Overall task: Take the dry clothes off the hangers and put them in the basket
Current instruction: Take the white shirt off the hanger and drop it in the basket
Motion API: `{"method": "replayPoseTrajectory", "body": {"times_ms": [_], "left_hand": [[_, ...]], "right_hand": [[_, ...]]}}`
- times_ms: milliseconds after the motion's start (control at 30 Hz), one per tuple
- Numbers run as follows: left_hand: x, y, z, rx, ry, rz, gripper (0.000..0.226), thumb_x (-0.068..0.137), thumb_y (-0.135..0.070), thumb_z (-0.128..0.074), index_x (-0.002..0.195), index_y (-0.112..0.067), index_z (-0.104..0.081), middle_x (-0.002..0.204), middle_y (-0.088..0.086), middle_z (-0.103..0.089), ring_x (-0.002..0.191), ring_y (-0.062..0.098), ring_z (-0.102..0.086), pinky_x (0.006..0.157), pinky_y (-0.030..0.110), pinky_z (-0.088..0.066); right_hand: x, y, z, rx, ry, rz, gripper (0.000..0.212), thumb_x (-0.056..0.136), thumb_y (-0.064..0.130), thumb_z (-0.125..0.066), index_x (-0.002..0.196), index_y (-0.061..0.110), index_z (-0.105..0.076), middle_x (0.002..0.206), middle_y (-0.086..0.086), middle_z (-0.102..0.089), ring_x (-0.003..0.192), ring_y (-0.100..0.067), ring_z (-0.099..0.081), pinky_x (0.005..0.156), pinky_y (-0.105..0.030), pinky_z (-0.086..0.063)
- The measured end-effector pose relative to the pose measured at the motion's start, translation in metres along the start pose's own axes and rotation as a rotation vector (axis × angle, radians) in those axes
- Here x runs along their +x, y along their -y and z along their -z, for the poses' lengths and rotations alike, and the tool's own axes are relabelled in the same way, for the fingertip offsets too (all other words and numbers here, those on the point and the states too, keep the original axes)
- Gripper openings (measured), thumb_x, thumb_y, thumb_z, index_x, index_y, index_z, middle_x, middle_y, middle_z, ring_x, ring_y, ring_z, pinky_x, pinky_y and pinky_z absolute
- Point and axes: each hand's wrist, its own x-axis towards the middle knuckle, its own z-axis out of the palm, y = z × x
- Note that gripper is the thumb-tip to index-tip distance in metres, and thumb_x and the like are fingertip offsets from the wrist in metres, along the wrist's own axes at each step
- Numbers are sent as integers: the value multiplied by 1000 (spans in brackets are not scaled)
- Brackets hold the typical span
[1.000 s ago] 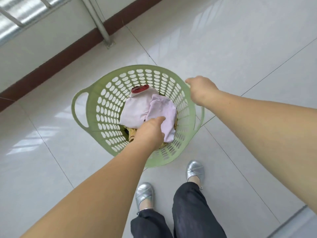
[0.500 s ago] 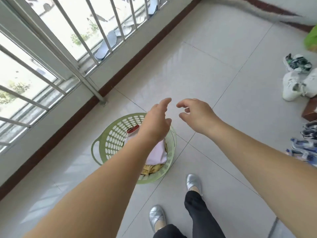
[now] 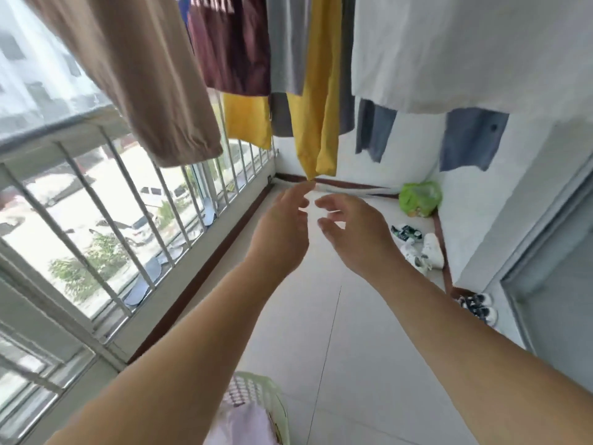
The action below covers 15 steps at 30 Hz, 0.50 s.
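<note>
Your left hand (image 3: 282, 226) is raised in front of you with its fingers loose and spread, holding nothing; its uppermost fingertip sits just under the bottom corner of the yellow garment (image 3: 316, 91), so close that contact cannot be told through the blur. Your right hand (image 3: 356, 232) is beside it, just apart, also empty, with fingers relaxed and slightly curved toward the left one.

The clothes hang in a row above you: a tan piece (image 3: 134, 72) nearest the railing (image 3: 106, 200), then a maroon shirt (image 3: 231, 43) with pale lettering, a grey one (image 3: 288, 43), the yellow garment hanging lowest, and a large white one (image 3: 465, 49) on the right with blue fabric (image 3: 471, 139) showing below it. The hangers themselves are out of view.

The green basket (image 3: 256, 390) sits on the tiled floor at the bottom edge, under your left forearm, with pale pink cloth (image 3: 240, 425) lying in it. Shoes (image 3: 423, 248) and a green bag (image 3: 420, 199) lie along the far wall.
</note>
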Motion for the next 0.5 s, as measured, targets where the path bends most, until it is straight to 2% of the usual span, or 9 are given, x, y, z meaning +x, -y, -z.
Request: {"method": "replayPoseTrajectory", "body": {"times_ms": [67, 167, 233, 367, 433, 500], "left_hand": [[10, -25, 12, 23, -19, -74, 49, 90, 3, -40, 133, -20, -47, 114, 6, -60, 95, 15, -59, 92, 29, -46], [28, -70, 38, 56, -72, -160, 49, 91, 3, -38, 134, -20, -46, 114, 4, -59, 99, 17, -59, 87, 21, -41], [37, -102, 56, 48, -100, -222, 49, 91, 2, -36, 134, -18, -45, 115, 4, -59, 101, 17, -58, 87, 21, -40], [58, -170, 91, 42, -172, -372, 48, 91, -6, -37, 137, -19, -41, 112, -2, -54, 100, 12, -53, 88, 22, -38], [70, -194, 104, 61, -220, -443, 49, 92, -2, -37, 137, -20, -40, 113, -3, -55, 103, 13, -55, 89, 23, -40], [85, -216, 113, 86, -255, -506, 50, 93, 0, -37, 137, -22, -41, 117, -1, -57, 106, 13, -55, 92, 24, -42]], "right_hand": [[6, 18, 23, 1, -57, 33, 28, 91, 16, -57, 119, 18, -59, 120, 0, -61, 107, -16, -59, 87, -21, -43], [11, 48, 62, 60, -165, 85, 26, 92, 15, -54, 118, 19, -60, 117, 0, -61, 105, -14, -59, 89, -23, -46], [14, 68, 86, 93, -226, 128, 27, 92, 14, -52, 117, 20, -60, 117, 3, -60, 102, -10, -59, 89, -23, -46], [24, 109, 141, 97, -362, 290, 27, 94, 13, -51, 119, 22, -58, 110, 11, -58, 98, -3, -57, 86, -14, -45], [30, 124, 165, 55, -398, 353, 28, 95, 16, -49, 120, 25, -57, 109, 15, -56, 97, 1, -54, 80, -5, -40], [40, 137, 189, 9, -424, 410, 28, 95, 18, -48, 121, 28, -56, 112, 14, -57, 98, 2, -53, 79, -5, -40]]}}
